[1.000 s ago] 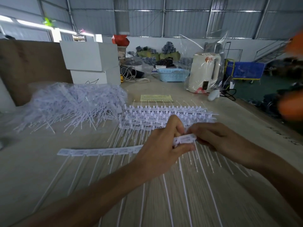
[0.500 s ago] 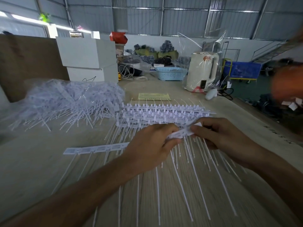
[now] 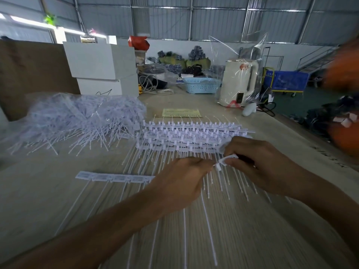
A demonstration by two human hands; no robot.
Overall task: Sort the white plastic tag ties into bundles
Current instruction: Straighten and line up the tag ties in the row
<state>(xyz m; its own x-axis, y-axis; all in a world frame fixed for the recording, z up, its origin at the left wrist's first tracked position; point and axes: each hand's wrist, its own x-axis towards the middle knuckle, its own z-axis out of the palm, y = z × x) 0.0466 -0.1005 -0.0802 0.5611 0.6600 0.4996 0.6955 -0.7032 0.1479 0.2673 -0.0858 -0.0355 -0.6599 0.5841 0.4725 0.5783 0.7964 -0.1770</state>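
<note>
Both hands pinch one strip of ties point(image 3: 223, 163) between them, left hand point(image 3: 180, 183) at its left end, right hand point(image 3: 260, 164) at its right, just in front of the stacked strips point(image 3: 190, 136) on the table point(image 3: 48, 191).

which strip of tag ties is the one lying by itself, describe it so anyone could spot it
Start at the big loose heap of white ties on the table's left. Nearer the person lies one flat strip of tag ties, its thin tails pointing toward the camera. Unlike the stacked strips beyond, it is a single layer.
</note>
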